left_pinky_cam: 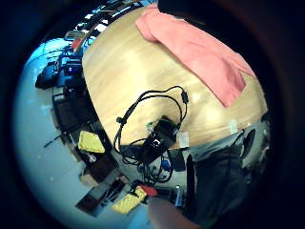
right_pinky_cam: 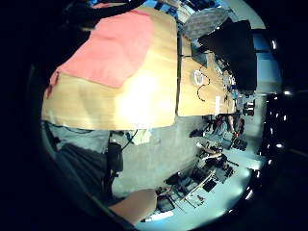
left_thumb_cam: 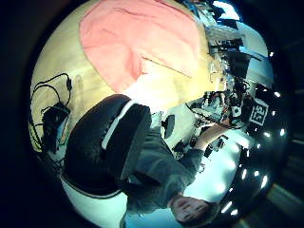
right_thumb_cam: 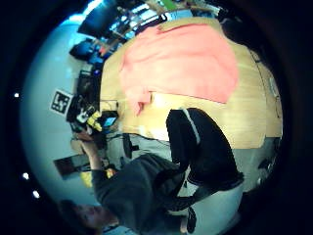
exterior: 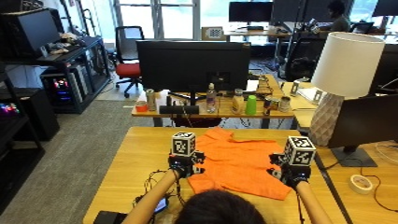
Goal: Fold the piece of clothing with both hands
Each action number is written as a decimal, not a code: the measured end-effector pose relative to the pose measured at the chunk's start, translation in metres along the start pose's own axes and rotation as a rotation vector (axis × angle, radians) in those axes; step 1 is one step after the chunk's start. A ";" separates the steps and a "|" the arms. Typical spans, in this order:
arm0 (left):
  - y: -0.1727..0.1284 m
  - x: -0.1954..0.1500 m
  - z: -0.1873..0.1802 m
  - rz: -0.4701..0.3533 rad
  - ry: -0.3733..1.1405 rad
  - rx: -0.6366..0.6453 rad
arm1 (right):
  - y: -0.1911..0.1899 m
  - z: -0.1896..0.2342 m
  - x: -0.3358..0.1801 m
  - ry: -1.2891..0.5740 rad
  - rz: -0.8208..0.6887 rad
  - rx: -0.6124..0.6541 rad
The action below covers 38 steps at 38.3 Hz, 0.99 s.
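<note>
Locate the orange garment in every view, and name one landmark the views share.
Outside view: orange garment spread on the wooden table, between both hands.
Left little finger view, on the table.
Left thumb view, on the table.
Right little finger view.
Right thumb view.
Shared landmark: the wooden table.

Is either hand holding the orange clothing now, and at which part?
Neither seems to hold it. The left hand and right hand hover above the side edges of the orange clothing; the finger positions cannot be told.

Open wood all round the shirt
Bare tabletop (exterior: 143, 154) lies left and beyond the orange shirt (exterior: 239, 165); a black cable tangle (exterior: 155, 179) crowds the near-left corner.
</note>
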<state>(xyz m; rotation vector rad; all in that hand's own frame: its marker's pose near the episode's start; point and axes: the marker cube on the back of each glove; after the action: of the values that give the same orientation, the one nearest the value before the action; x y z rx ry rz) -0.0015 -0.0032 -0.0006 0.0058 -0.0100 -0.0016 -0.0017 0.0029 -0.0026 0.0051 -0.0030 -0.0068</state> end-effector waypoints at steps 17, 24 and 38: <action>0.006 0.010 -0.012 -0.031 -0.045 0.052 | 0.003 -0.009 0.010 -0.006 0.009 0.013; 0.011 0.012 -0.014 -0.038 -0.047 0.049 | 0.012 -0.019 0.012 0.005 0.025 0.007; -0.006 0.023 0.003 0.047 -0.165 -0.114 | 0.006 -0.024 0.024 0.062 0.084 -0.099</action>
<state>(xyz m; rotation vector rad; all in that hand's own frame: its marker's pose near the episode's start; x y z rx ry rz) 0.0213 -0.0089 0.0026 -0.1091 -0.1752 0.0440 0.0224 0.0085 -0.0268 -0.0934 0.0588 0.0771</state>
